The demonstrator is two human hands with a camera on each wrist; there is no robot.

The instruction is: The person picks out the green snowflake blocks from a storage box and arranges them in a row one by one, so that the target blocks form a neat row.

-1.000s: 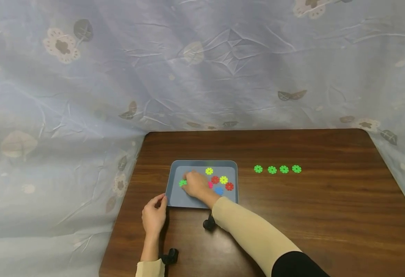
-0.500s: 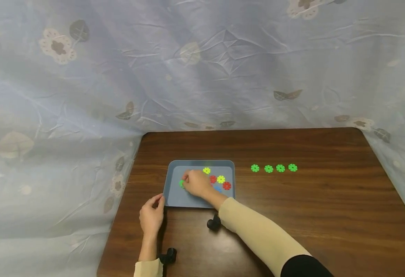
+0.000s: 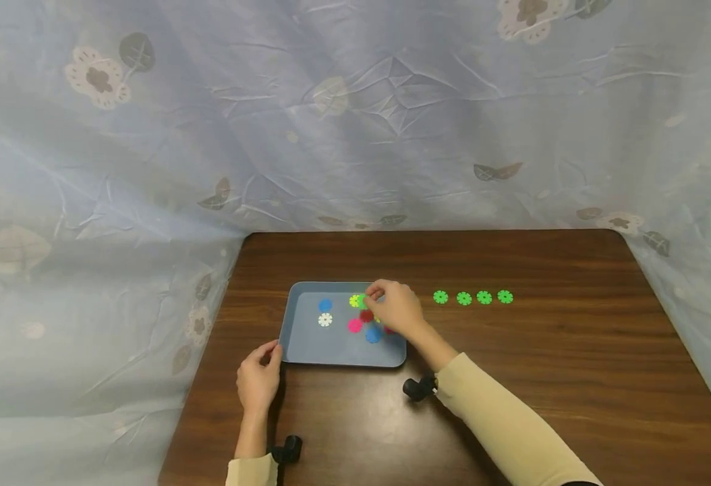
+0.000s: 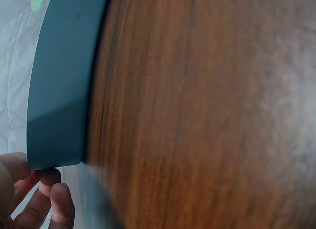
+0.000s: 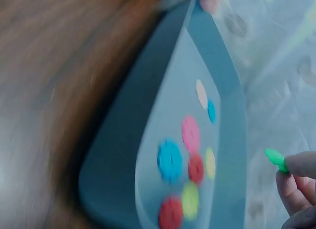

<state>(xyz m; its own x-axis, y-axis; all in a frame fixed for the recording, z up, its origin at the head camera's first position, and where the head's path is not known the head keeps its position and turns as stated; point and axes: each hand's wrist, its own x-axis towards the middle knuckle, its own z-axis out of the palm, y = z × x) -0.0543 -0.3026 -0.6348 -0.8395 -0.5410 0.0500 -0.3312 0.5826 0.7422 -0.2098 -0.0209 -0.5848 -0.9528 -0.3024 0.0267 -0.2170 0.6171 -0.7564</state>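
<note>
My right hand (image 3: 396,307) is over the right part of the blue-grey tray (image 3: 307,347), pinching a green notched disc (image 5: 275,159) between thumb and fingertips. In the right wrist view the disc appears held above the tray. At the front left corner of the tray, my left hand (image 3: 258,378) grips the rim, with finger ends (image 4: 49,179) under the edge in the left wrist view. Inside the tray lie a white disc (image 3: 325,320), a pink disc (image 3: 355,325), and several blue, red and yellow ones. The right hand partly hides a few of these.
Several green discs (image 3: 464,298) lie in a row on the brown wooden table (image 3: 550,378), right of the tray. A patterned pale cloth (image 3: 355,148) hangs behind the table and along its left side. Each wrist wears a black camera (image 3: 416,389).
The right hand has lifted the green disc from the tray's left part and moved right with it, uncovering the white disc and a blue disc. The left hand stays at the tray corner.
</note>
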